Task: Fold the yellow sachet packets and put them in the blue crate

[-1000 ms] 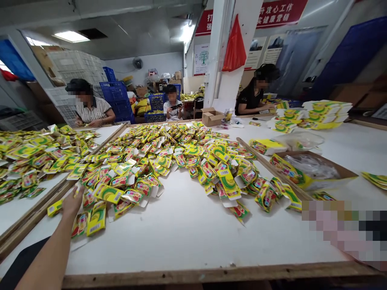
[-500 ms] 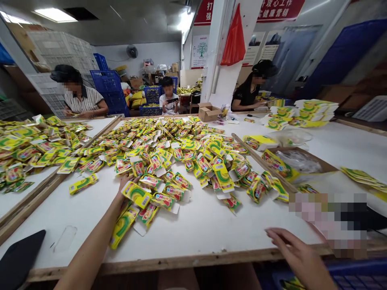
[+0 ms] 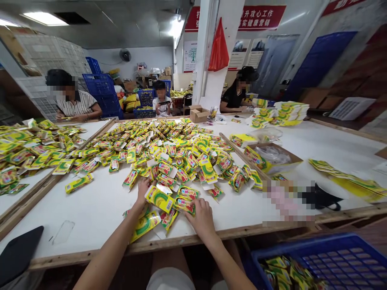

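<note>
My left hand [image 3: 144, 192] reaches into the near side of a heap of small yellow-green boxes [image 3: 169, 151], its fingers partly hidden behind them. Against it lies a yellow box [image 3: 159, 198] with a barcode, on top of several others. My right hand [image 3: 202, 215] is at the right side of this near cluster. Its thumb and fingers close on the end of a small green-and-red box [image 3: 184, 204]. Another yellow box [image 3: 146, 225] lies under my left wrist, close to the table's front edge.
Wooden strips [image 3: 57, 179] divide the white table [image 3: 99, 213]. A dark flat device [image 3: 21, 251] lies at left. At right are an open carton [image 3: 284, 161], flattened yellow cartons [image 3: 347, 179] and a black strapped item [image 3: 322, 197]. A blue crate [image 3: 341, 257] stands below. Other people sit across the table.
My left hand has drawn a cluster of boxes toward the front edge and right. My right hand has come in from the right onto the cluster. The view has turned right.
</note>
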A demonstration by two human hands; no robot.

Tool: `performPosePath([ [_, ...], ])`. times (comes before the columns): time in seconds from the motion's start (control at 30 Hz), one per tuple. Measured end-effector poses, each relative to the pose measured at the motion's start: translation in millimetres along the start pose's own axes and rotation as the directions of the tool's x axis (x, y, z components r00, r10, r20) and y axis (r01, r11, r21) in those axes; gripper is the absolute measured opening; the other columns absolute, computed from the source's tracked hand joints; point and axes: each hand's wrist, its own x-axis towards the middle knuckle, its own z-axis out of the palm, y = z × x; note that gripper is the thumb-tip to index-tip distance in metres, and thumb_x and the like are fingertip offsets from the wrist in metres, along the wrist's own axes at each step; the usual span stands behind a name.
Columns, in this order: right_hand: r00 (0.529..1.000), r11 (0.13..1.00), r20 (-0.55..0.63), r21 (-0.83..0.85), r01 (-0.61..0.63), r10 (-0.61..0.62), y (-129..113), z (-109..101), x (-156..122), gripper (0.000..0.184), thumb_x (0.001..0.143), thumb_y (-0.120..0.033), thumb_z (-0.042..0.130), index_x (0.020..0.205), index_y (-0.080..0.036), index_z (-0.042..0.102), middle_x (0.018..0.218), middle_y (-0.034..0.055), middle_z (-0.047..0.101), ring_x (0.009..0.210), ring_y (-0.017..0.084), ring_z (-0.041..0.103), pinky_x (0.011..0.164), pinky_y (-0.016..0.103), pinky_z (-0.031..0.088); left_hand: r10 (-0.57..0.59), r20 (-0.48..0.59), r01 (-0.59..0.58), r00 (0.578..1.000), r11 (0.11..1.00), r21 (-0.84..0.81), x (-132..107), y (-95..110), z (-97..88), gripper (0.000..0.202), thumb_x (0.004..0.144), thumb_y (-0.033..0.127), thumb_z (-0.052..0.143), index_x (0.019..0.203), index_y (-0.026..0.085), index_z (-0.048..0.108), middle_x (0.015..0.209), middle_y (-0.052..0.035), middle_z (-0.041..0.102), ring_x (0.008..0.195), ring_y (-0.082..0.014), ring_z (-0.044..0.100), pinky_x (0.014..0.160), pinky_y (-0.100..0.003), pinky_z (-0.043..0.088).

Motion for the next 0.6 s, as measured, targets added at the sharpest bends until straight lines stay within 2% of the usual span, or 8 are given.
performPosePath([
  [0.13, 0.997, 0.997, 0.048, -0.033, 0.066, -0.065, 13, -12, -5, 0.009, 0.079, -0.017, 0.064, 0.082, -0.022, 0.057, 0.088, 0.0048, 0.062, 0.088, 0.025, 0.057, 0.075, 0.035, 0.039, -0.014, -0.011, 0.015, 1.0, 0.997, 0.072, 3, 13, -28.8, 0.038, 0.079, 0.046, 0.054, 0.099, 0.016, 0.065, 0.104, -0.0123, 0.069, 0.101, -0.0306, 0.061, 0.086, -0.042, 0.046],
  [0.2, 0.999, 0.996, 0.028, -0.077, 0.032, -0.03, 22, -15, -6, 0.011, 0.077, -0.016, 0.065, 0.083, -0.022, 0.058, 0.089, 0.0061, 0.061, 0.088, 0.026, 0.057, 0.074, 0.035, 0.039, -0.014, -0.065, 0.021, 0.998, 0.994, 0.11, 0, 27, -39.7, 0.041, 0.082, 0.044, 0.052, 0.108, 0.015, 0.062, 0.111, -0.014, 0.065, 0.108, -0.0316, 0.058, 0.092, -0.044, 0.043],
  [0.27, 0.999, 0.992, -0.005, -0.119, -0.032, 0.031, 29, -16, -8, 0.015, 0.074, -0.018, 0.068, 0.085, -0.021, 0.057, 0.09, 0.0072, 0.061, 0.088, 0.027, 0.057, 0.073, 0.035, 0.04, 0.035, -0.1, -0.022, 0.994, 0.992, 0.122, -11, 49, -39.9, 0.04, 0.084, 0.042, 0.051, 0.112, 0.015, 0.06, 0.114, -0.0133, 0.063, 0.112, -0.0303, 0.055, 0.097, -0.045, 0.04],
  [0.33, 0.998, 0.989, -0.028, -0.13, -0.066, 0.063, 34, -15, -9, 0.018, 0.073, -0.019, 0.07, 0.085, -0.021, 0.057, 0.089, 0.0073, 0.06, 0.086, 0.027, 0.057, 0.072, 0.034, 0.041, 0.164, -0.056, -0.16, 0.985, 0.984, 0.078, -30, 74, -26.9, 0.034, 0.085, 0.039, 0.051, 0.111, 0.018, 0.06, 0.113, -0.0109, 0.062, 0.11, -0.0273, 0.056, 0.098, -0.042, 0.041],
  [0.43, 0.993, 0.989, -0.067, -0.105, -0.105, 0.098, 41, -13, -10, 0.019, 0.072, -0.019, 0.07, 0.087, -0.021, 0.059, 0.089, 0.0084, 0.058, 0.085, 0.028, 0.058, 0.072, 0.035, 0.043, 0.362, 0.155, -0.36, 0.919, 0.932, -0.047, -65, 105, 9.0, 0.025, 0.085, 0.034, 0.055, 0.106, 0.023, 0.064, 0.112, -0.0087, 0.061, 0.11, -0.0255, 0.056, 0.095, -0.04, 0.044],
  [0.5, 0.991, 0.991, -0.057, -0.054, -0.125, 0.121, 46, -13, -10, 0.014, 0.071, -0.016, 0.068, 0.083, -0.02, 0.06, 0.087, 0.0085, 0.058, 0.085, 0.029, 0.058, 0.073, 0.037, 0.045, 0.408, 0.237, -0.402, 0.881, 0.912, -0.077, -84, 115, 33.4, 0.025, 0.084, 0.03, 0.057, 0.107, 0.024, 0.064, 0.114, -0.0099, 0.06, 0.11, -0.0269, 0.055, 0.095, -0.043, 0.044],
  [0.6, 0.997, 0.992, -0.018, 0.105, -0.076, 0.078, 50, -21, -9, 0.011, 0.072, -0.01, 0.062, 0.073, -0.021, 0.061, 0.084, 0.0066, 0.056, 0.084, 0.026, 0.059, 0.076, 0.036, 0.048, 0.418, 0.298, -0.401, 0.858, 0.908, -0.117, -100, 118, 56.2, 0.028, 0.083, 0.025, 0.058, 0.111, 0.023, 0.062, 0.115, -0.0105, 0.061, 0.112, -0.0287, 0.053, 0.099, -0.049, 0.04],
])
